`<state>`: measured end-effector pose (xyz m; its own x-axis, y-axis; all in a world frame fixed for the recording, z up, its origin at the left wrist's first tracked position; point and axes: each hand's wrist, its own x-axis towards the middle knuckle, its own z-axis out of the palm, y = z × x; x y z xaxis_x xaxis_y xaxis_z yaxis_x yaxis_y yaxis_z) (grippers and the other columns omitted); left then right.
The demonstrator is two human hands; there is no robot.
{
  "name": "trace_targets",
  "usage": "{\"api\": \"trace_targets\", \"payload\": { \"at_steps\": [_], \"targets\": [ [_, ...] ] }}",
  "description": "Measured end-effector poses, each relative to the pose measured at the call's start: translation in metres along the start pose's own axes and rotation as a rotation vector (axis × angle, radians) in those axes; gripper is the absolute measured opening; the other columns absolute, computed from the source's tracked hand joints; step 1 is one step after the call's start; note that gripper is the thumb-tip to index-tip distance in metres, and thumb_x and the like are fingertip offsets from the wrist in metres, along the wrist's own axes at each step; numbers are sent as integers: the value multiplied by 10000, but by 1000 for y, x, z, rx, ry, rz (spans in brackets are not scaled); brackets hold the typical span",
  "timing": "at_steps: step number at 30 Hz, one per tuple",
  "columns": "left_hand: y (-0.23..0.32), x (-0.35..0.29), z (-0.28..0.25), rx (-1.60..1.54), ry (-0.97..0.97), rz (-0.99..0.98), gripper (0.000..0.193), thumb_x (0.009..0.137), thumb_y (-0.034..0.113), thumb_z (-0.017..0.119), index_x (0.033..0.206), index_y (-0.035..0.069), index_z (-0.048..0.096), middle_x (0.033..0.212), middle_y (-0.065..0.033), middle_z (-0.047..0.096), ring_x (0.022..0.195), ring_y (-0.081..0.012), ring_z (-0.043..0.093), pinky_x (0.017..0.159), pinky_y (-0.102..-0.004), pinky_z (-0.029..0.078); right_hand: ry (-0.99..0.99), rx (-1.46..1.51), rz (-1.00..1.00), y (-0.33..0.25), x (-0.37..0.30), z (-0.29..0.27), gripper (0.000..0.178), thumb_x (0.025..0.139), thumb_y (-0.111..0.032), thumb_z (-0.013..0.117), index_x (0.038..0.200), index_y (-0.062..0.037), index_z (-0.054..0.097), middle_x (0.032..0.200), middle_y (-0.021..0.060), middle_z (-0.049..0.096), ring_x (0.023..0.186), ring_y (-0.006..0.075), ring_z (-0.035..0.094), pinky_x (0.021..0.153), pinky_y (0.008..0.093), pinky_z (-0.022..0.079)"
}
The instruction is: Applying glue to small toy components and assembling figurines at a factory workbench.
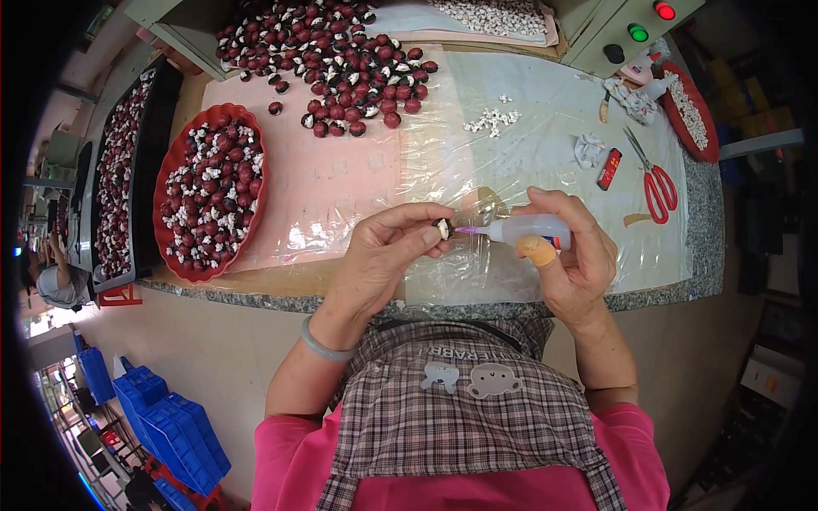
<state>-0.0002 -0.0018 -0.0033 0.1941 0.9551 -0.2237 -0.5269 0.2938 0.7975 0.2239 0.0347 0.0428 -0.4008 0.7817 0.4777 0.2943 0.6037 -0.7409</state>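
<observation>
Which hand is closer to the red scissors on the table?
Right. The right hand, holding the glue bottle, sits just left of the red scissors; the left hand is farther left, beyond it.

glue bottle [537, 229]: translucent, red-blue label, centre | small red packet [608, 169]: flat, black end, beside scissors [656, 183]

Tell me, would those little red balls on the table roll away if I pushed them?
Probably yes. The red balls look round and lie loose in a pile on smooth plastic sheet, so a nudge would likely scatter them. They seem small and light; the left hand pinches one with fingertips.
</observation>
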Motion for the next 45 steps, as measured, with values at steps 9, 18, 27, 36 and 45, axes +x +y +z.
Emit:
{"api": "trace_targets", "payload": {
  "at_steps": [9,18,27,36,45],
  "targets": [
    [0,1,1,14,12,1,249,893,34,620,1133,-28,634,919,-77,667,813,-112,619,763,-236,504,-20,-78,-67,-1,4,-3,369,851,-77,670,1182,45,563,951,157,662,832,189,651,713,269,521],
    [3,-1,0,13,40,-21,267,893,15,606,1157,-23,624,938,-70,659,796,-108,619,727,-230,506,100,730,430,31,5,-6,424,808,-21,716,1173,-1,501,1145,134,502,810,171,649,670,266,549],
    [-3,3,-8,-30,0,-52,271,890,18,618,1156,-29,624,971,-98,669,838,-120,638,786,-236,525,41,411,716,69,31,-5,341,790,-4,679,1105,-25,549,964,82,612,820,163,635,698,275,522],
    [-3,5,-9,-52,-32,-37,294,893,10,604,1185,-17,612,1066,-106,651,879,-128,631,815,-245,522,-127,-323,286,91,67,12,222,797,-50,658,1011,8,645,951,124,606,873,303,607,806,359,476],
    [-4,5,-8,-37,-21,-27,317,888,42,626,1195,-31,592,1081,-142,637,864,-137,607,809,-250,508,-236,-370,222,93,73,8,184,802,-41,647,974,23,654,932,110,648,813,250,623,751,325,487]
  ]
}}
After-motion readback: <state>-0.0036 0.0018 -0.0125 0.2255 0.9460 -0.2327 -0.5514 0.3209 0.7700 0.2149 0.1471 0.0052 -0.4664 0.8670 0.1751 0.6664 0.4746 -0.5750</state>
